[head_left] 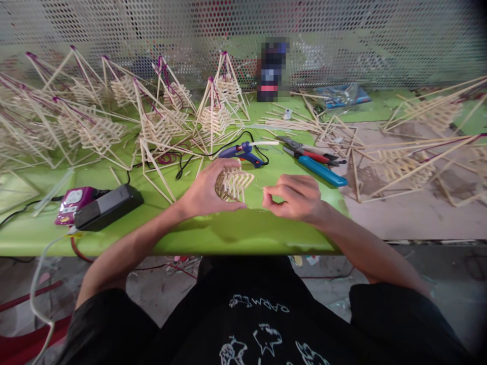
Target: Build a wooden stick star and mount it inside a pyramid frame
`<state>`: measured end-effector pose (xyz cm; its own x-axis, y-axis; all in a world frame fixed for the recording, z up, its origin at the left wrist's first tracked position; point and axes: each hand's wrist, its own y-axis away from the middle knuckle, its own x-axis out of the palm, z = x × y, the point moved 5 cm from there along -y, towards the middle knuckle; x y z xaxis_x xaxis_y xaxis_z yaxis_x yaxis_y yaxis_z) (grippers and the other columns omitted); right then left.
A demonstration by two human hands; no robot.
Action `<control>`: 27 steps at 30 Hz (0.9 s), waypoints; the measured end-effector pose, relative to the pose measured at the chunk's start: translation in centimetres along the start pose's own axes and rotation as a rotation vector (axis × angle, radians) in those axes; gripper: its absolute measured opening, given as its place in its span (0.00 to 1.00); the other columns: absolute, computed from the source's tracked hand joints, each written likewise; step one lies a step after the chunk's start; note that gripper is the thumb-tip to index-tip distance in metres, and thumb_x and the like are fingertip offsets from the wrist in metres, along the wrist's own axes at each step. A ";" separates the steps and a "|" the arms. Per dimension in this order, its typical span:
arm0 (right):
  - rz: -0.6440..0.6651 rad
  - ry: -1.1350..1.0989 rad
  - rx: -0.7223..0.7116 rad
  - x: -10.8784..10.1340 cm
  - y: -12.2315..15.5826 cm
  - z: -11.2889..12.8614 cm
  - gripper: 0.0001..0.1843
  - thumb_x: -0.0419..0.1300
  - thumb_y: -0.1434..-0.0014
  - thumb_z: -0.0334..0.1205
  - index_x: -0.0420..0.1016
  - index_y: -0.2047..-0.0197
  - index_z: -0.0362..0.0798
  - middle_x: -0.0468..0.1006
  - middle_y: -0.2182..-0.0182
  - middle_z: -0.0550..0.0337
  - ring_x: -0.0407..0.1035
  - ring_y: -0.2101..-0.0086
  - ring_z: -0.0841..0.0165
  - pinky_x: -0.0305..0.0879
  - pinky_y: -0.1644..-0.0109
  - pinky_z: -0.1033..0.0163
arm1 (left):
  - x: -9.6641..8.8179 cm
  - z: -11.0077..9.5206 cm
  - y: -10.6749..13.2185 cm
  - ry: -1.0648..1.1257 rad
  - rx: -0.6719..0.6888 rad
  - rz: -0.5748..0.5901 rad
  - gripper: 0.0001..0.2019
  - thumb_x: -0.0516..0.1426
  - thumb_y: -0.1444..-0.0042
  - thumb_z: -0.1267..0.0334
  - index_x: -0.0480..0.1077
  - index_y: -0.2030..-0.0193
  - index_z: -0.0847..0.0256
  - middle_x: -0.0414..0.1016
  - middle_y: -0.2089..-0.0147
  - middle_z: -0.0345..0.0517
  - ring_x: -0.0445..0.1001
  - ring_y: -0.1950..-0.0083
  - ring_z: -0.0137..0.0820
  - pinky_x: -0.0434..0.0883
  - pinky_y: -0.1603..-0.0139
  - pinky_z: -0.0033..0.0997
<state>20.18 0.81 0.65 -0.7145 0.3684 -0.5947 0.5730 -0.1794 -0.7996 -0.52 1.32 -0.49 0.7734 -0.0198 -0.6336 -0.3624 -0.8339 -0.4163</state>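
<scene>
Lime-green, glossy tabletop (228, 234) lies before me. My left hand (203, 188) curves in a wide C; my right hand (296, 197) pinches thumb against forefinger. Behind them lies a blue plastic glue gun (249, 156). My left grip holds a small lattice of pale wooden sticks (236, 181); my right pinch has a hair-thin pale strand (259, 187).

The green table (274, 238) before me is crowded: stick frames (91, 129) stand massed at the left, a purple box (72, 204) and dark block (112, 206) nearer the front edge. A blue glue gun (245, 150), a red-handled tool (315, 155) and a blue-handled tool (323, 171) lie near loose sticks (292, 123).
</scene>
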 end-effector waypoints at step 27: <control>0.006 -0.165 0.156 0.5 0.0 -1.3 0.09 0.66 0.41 0.26 0.80 0.58 0.47 0.74 0.76 0.64 0.66 0.76 0.74 0.64 0.70 0.66 | -0.3 -0.7 0.9 -0.144 0.109 -0.139 0.31 0.72 0.54 0.51 0.58 0.54 0.55 0.72 0.36 0.61 0.71 0.32 0.46 0.75 0.38 0.52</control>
<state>20.32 2.19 0.47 -0.7747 0.2148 -0.5947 0.5177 -0.3244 -0.7917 -0.71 0.16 -0.29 0.7403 0.1768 -0.6486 -0.3177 -0.7582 -0.5693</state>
